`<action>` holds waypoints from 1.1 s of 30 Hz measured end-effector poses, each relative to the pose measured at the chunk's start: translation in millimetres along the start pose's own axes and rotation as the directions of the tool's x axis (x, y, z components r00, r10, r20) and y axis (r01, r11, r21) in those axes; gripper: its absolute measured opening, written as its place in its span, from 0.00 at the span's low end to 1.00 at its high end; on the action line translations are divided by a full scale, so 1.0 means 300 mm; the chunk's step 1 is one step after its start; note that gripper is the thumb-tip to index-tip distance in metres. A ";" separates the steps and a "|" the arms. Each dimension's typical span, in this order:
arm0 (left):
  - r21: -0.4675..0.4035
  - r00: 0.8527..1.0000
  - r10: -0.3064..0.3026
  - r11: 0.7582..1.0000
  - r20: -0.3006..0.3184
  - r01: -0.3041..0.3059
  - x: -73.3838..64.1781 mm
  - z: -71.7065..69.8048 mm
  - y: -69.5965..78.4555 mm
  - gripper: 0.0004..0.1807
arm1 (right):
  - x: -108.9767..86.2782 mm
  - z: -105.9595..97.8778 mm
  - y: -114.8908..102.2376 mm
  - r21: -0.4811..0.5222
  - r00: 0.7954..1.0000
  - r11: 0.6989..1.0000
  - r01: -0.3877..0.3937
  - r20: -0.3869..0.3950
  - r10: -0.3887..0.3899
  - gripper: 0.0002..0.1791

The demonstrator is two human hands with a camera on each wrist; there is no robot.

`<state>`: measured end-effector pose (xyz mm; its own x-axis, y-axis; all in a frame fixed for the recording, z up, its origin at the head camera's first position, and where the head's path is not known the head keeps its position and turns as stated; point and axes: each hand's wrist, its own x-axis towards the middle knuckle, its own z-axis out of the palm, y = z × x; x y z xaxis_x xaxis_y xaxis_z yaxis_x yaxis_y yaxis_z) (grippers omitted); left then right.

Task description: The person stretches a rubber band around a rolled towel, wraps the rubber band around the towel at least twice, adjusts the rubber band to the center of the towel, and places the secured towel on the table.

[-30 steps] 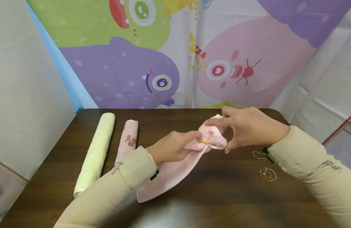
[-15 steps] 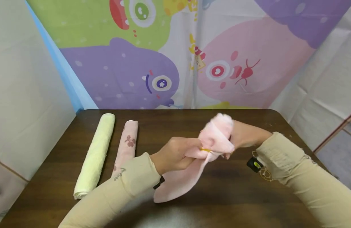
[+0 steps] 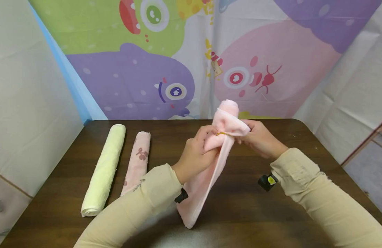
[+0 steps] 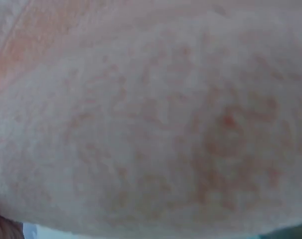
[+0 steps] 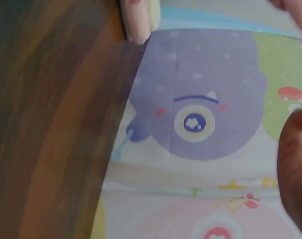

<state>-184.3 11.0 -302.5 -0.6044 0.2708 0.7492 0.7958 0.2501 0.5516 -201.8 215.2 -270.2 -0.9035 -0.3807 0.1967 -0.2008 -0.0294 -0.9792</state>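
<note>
Head view: left hand (image 3: 195, 155), fingers curled, grips a pink towel (image 3: 203, 186) over the table (image 3: 240, 213), near its yellow band (image 3: 221, 133); right hand (image 3: 262, 139) touches the towel's right edge, fingers partly hidden, hold indeterminable.

From my remote station, the head view looks forward and down over the left hand (image 3: 193, 154) and right hand (image 3: 261, 139), across the dark wooden surface (image 3: 256, 213) to the cartoon backdrop (image 3: 197, 41). My right wrist camera (image 3: 267, 182), turned sideways, shares that surface and the purple monster (image 5: 211, 74); the left wrist camera (image 3: 181, 196) sits almost against blurred, pale cloth (image 4: 151, 124).
</note>
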 end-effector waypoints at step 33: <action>-0.300 0.921 -0.268 0.937 -0.284 0.180 -0.020 -0.075 -0.136 0.43 | -0.126 0.018 0.268 -0.588 0.997 0.808 -0.034 0.033 0.067 0.13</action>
<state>-212.3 -21.8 -321.3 -0.7587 -0.0818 0.6463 0.6482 0.0041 0.7615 -181.9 222.3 -356.7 -0.9017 -0.4125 0.1293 -0.3539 0.5327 -0.7687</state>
